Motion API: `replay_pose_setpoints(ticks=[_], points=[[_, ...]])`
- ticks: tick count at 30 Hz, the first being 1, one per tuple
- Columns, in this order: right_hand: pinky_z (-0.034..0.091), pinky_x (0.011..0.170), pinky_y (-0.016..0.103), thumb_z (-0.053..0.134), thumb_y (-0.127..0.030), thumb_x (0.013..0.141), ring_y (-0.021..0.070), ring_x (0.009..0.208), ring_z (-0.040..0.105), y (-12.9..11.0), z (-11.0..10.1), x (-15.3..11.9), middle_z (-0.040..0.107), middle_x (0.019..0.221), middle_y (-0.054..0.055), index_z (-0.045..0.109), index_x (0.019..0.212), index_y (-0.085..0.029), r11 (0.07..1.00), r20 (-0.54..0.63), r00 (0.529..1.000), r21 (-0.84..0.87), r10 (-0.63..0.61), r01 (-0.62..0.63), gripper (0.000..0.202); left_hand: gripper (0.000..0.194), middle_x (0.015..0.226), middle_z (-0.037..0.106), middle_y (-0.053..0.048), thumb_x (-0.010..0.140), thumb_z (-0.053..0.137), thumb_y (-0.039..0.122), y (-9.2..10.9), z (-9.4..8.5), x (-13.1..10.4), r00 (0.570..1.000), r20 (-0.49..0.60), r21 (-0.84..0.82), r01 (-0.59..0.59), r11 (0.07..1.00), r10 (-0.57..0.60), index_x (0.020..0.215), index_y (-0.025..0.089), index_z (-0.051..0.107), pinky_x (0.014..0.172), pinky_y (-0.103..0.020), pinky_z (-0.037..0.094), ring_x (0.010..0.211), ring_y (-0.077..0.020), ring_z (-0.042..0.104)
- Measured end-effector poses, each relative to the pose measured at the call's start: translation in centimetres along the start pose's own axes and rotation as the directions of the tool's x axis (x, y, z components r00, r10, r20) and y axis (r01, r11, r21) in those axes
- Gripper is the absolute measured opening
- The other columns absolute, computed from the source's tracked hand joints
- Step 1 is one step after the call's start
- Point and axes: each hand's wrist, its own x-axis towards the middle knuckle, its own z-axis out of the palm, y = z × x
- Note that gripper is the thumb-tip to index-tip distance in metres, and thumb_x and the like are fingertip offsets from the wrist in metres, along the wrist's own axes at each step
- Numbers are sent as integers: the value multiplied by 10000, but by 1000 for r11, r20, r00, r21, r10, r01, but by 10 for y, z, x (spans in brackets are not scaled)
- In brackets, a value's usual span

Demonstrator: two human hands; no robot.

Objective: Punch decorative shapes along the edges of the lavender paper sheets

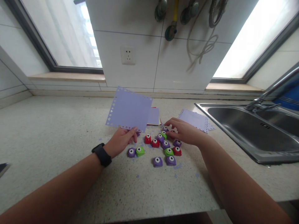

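- purple sheet (pixel 129 109): raised off the surface (pixel 70 133), at the left hand's (pixel 126 137) fingers. small cut-outs along its left, top and bottom edges; none made out along the right edge.
- left hand: thumb and fingers pinching the sheet by its bottom edge; bulk of the sheet stretches up and away from the person.
- sheet looks near square, no clear long axis; slightly turned, its right edge toward the right hand (pixel 181 130).
- right hand: right of the sheet and apart from it, palm down, fingers bent over the far end of the punch group. green punch (pixel 163 134) at the fingertips; whether gripped or merely touched, cannot tell.
- key relation: green punch lies left of the right hand's palm, below and right of the sheet; right hand the nearer one to it.
- nearest the left hand on the surface: purple punch (pixel 131 152) and lime punch (pixel 140 151), side by side.
- between the hands: red punch (pixel 148 139), others scattered toward the person.
- beyond: paper stack (pixel 153 116), partly behind the sheet.
- farther right: punched sheets (pixel 193 119), overlapping, near the sink (pixel 259 158).
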Motion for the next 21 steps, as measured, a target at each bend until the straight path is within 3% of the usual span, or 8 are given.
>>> replay_pose_setpoints(ticks=[13, 18, 21], points=[[529, 843, 399, 627, -339, 924, 239, 971, 641, -2, 1, 2, 669, 1155, 95, 660, 1192, -242, 999, 4, 1000, 25, -26, 26, 287, 596, 474, 438, 31, 982, 442, 574, 1, 0, 1, 1000, 31, -104, 9, 995, -6, 619, 166, 682, 561, -292, 328, 494, -126, 390], [480, 967, 427, 589, -330, 964, 254, 1093, 598, -24, -2, 1, 667, 1140, 95, 679, 1132, -230, 992, -91, 987, -11, -129, 128, 215, 590, 473, 429, 38, 978, 453, 578, 1, 1, 2, 1000, 21, -92, 13, 996, -11, 616, 170, 678, 560, -292, 324, 487, -124, 383], [460, 982, 413, 614, -363, 957, 254, 1083, 591, -44, 0, 0, 682, 1072, 79, 698, 1068, -236, 976, -67, 974, -33, -217, 215, 188, 598, 471, 432, 36, 973, 447, 592, 0, 1, 2, 1000, 15, -86, 11, 996, -10, 610, 174, 674, 562, -295, 327, 486, -128, 390]])
